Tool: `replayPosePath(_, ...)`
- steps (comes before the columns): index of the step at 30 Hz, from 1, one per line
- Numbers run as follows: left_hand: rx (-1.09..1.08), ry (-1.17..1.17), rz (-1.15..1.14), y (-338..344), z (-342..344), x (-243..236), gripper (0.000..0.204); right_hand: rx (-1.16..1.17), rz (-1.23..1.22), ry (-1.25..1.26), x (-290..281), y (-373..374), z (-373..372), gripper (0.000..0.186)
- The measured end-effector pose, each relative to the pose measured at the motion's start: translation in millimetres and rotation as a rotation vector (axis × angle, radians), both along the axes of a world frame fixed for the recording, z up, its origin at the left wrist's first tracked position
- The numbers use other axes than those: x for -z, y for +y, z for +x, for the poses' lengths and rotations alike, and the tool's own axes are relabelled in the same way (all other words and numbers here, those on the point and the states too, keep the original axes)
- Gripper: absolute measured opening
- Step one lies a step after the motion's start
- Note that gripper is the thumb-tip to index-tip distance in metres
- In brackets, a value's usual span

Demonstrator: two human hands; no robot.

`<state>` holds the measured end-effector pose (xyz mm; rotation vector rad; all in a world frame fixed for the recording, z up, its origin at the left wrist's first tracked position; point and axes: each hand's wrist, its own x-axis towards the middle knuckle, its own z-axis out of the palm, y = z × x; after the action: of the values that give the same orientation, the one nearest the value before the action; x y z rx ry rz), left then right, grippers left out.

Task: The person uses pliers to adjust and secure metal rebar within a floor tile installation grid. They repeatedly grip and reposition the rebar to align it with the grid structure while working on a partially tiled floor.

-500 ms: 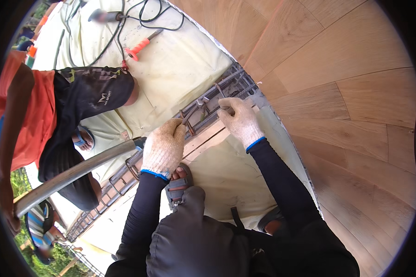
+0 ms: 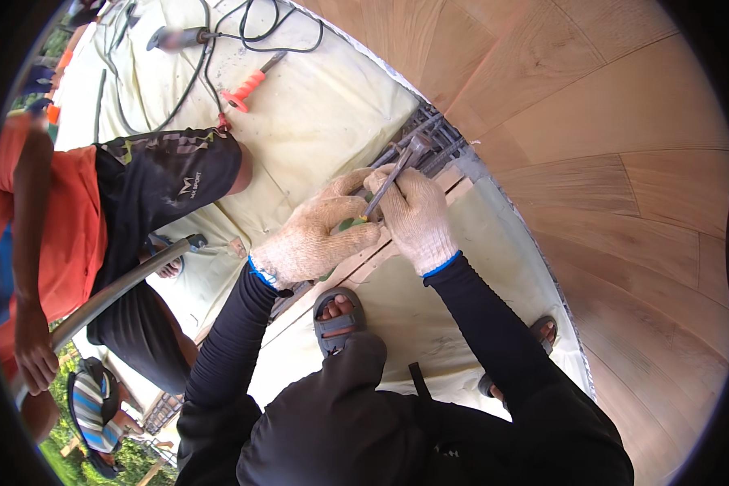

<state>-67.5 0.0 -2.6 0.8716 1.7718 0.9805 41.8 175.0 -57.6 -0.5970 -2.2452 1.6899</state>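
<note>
Both my hands wear cream knit gloves with blue cuffs and meet over the rebar cage [image 2: 437, 134] in the strip between pale sheets. My left hand [image 2: 308, 236] is closed round the green-and-yellow handle [image 2: 350, 223] of a metal tool [image 2: 389, 182]. My right hand [image 2: 415, 220] is closed on the tool's upper part, its fingers beside the shaft. The squarish metal head points up and right above the cage. A wooden board [image 2: 458, 188] lies along the cage's near side.
A co-worker [image 2: 49, 202] on the left holds a long metal pole [image 2: 113, 296]; another person [image 2: 93, 405] is lower left. An orange-handled chisel [image 2: 247, 85], power tool [image 2: 180, 38] and cables lie on the sheet [image 2: 324, 105]. Wood planking [image 2: 607, 97] runs along the right.
My hands have come together, and a metal tool with a green-and-yellow handle shows raised between them. The co-worker's pole has shifted slightly down and left.
</note>
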Motion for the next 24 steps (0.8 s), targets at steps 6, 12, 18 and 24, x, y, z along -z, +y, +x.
replayPosePath(6, -0.201, -0.244, -0.075, 2.1, -50.7, 17.9, 0.036, -0.042, -0.14, 0.007, 7.9, 19.7, -13.9, 0.032)
replayPosePath(12, 0.228, 0.635, -0.441, -0.7, -129.6, 15.4, 0.038, 0.128, 0.113, -0.192, 51.3, 26.8, 50.3, 0.036)
replayPosePath(18, 0.544, 0.532, -0.705, 26.5, -121.9, 59.3, 0.043, 0.238, 0.353, -0.351, 87.4, 26.0, 120.4, 0.038)
replayPosePath(24, 0.374, 0.304, -0.602, 61.1, -112.8, 115.3, 0.04, 0.17, 0.588, -0.335, 120.8, 33.1, 147.6, 0.045)
